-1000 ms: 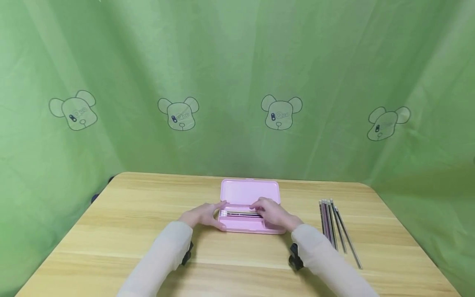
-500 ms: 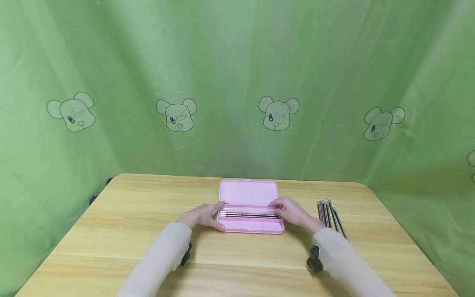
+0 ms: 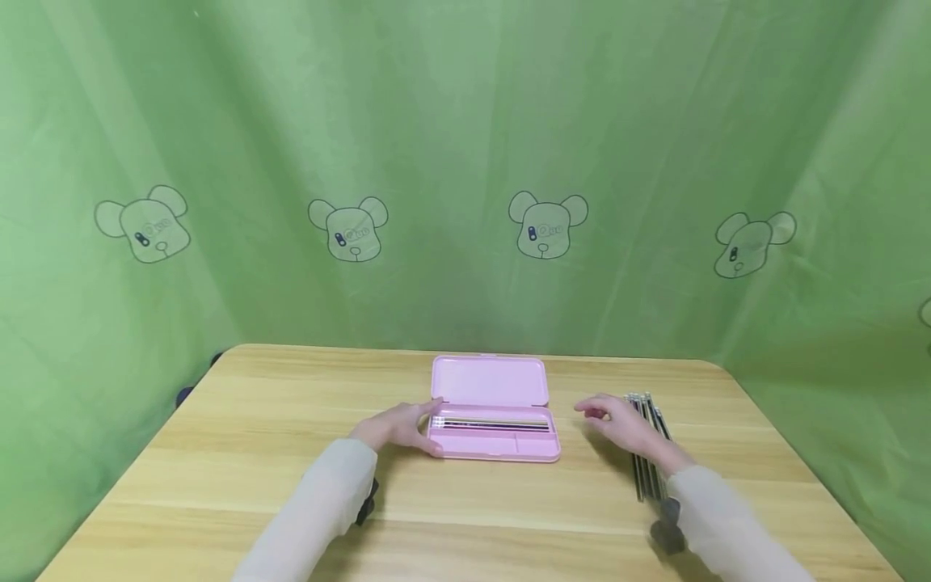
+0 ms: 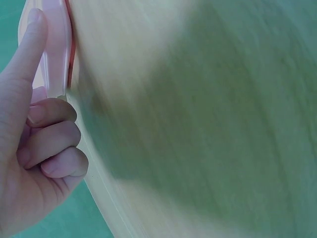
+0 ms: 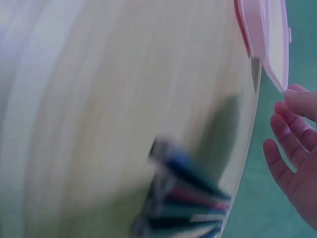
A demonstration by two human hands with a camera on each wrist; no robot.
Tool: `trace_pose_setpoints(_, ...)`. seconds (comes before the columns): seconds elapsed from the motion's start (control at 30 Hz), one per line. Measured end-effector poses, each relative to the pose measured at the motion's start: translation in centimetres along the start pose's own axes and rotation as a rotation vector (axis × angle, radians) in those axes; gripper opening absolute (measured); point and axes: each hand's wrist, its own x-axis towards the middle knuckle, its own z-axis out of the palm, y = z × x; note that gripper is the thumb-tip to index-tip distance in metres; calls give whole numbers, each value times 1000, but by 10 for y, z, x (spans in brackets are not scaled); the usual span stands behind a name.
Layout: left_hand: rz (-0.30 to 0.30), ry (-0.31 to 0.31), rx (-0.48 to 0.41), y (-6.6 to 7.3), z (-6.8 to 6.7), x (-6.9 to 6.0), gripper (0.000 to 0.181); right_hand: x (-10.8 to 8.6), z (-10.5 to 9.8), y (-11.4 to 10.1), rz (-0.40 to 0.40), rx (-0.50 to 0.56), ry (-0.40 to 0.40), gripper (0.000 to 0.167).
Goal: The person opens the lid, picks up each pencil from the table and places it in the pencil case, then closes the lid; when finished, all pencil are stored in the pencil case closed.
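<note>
Two hands work over the wooden desk (image 3: 465,517), with an open pink pencil case (image 3: 465,443) lying between them, near the far edge. The left hand (image 3: 398,426) grips the case's left end, thumb at the near corner and index finger at the far one, its other fingers folded in. Several pencils (image 3: 494,424) lie side by side in the case's long far compartment; nearer, a divider splits the remaining space. The lid (image 3: 489,381) is laid back on the far side. To the right of the case, the right hand (image 3: 621,427) hangs bare, fingers loosely bent and holding nothing. Just beyond it lies a bundle of loose pencils (image 3: 640,477), pointing near to far; the right hand and wrist cross over it and hide part. Dark cameras (image 3: 667,529) sit under both pale sleeves (image 3: 309,509). Behind everything hangs a green curtain (image 3: 465,97) printed with outlined bear heads (image 3: 545,229).
</note>
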Motion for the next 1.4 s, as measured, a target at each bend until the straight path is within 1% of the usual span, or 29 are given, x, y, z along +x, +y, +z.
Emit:
trace_pose_setpoints(0.3,14,4,3,-1,1,0,95,-30,-22,22,2,-24,36,24)
trace_pose_setpoints(0.43,26,7,-7,-1,1,0,95,-44,-29,31,18,-47,50,23)
trace_pose_setpoints(0.53,34,9,-13,-1,1,0,95,-54,-34,37,37,-39,59,24)
trace_pose_setpoints(0.7,31,10,-10,-2,2,0,95,-67,-40,47,84,-36,60,30)
trace_pose_setpoints(0.77,34,10,-9,-2,2,0,94,-72,-42,51,108,-44,52,33)
trace_pose_setpoints(0.87,39,12,-9,-2,3,0,94,-78,-45,55,168,-38,26,38)
trace_pose_setpoints(1.0,37,13,-12,-1,2,0,94,-86,-49,57,241,-39,-35,46)
trace_pose_setpoints(1.07,32,13,-12,-1,2,-1,94,-88,-51,57,259,-44,-65,48)
trace_pose_setpoints(1.2,26,10,-10,0,1,-1,94,-92,-52,58,260,-45,-102,49)
trace_pose_setpoints(1.33,27,9,-8,-1,1,0,94,-92,-51,61,239,-55,-103,44)
trace_pose_setpoints(1.4,30,11,-8,-1,1,0,94,-92,-50,63,245,-67,-100,42)
